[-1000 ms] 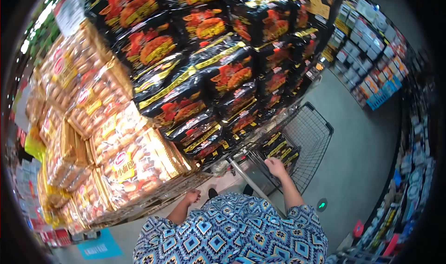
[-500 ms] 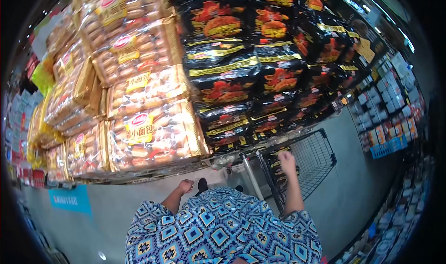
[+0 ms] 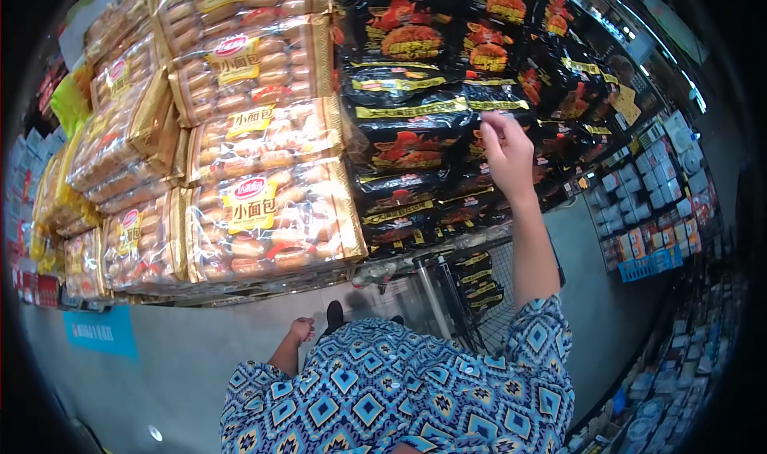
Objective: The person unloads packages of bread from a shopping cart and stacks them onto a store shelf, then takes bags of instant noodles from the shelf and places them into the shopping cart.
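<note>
My right hand is raised in front of the stacked black noodle packs, its thumb and fingers apart and nothing between them. Whether a fingertip touches a pack cannot be made out. My left hand hangs low near my shirt, its fingers curled in with nothing visible in them. Clear and gold bread packs are piled to the left of the black ones. Below my right forearm stands a wire shopping cart with several black packs inside, partly hidden by the arm.
A blue sign hangs below the bread display at the left. Shelves with boxed goods and a blue basket stand at the right. Grey floor shows beneath the display, and more shelves line the lower right.
My right hand has risen from above the cart to the front of the black packs, and its fingers have opened. The view has turned, so the displays sit further right. My left hand stays low.
</note>
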Tool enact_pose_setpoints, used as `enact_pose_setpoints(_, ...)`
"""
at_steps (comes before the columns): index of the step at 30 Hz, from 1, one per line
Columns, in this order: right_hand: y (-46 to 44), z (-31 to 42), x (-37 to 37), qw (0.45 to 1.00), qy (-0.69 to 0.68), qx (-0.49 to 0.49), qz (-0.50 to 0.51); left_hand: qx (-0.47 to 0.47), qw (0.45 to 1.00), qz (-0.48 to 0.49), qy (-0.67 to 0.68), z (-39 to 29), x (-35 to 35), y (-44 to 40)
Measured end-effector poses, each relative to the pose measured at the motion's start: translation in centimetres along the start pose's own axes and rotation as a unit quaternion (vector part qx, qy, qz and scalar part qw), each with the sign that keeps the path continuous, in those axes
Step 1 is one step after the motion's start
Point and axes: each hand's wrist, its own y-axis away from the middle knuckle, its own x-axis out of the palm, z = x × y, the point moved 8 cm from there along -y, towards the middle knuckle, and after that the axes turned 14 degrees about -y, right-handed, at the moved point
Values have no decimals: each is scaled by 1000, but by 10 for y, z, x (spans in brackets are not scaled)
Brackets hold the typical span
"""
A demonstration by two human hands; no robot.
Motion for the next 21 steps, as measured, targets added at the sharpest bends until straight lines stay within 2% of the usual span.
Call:
enact_pose_setpoints(3,-32,39,40,975,109,-173,85,-19,1000,-4,-5,13,0,-2)
enact_pose_setpoints(4,-42,43,50,974,110,-177,88,-17,1000,-9,3,16,0,-4)
enact_pose_setpoints(6,-52,52,80,947,166,-226,160,-15,1000,-14,15,18,1,-4)
enact_pose_setpoints(11,-67,29,118,913,230,-249,229,16,998,1,60,16,5,-16)
enact_pose_setpoints(13,-73,9,128,911,232,-188,283,10,998,7,69,17,6,-18)
enact_pose_setpoints(18,-90,7,111,961,169,-98,197,-19,997,7,74,25,5,-16)
enact_pose_setpoints(21,-89,20,106,961,171,-125,178,-11,998,10,55,22,5,-15)
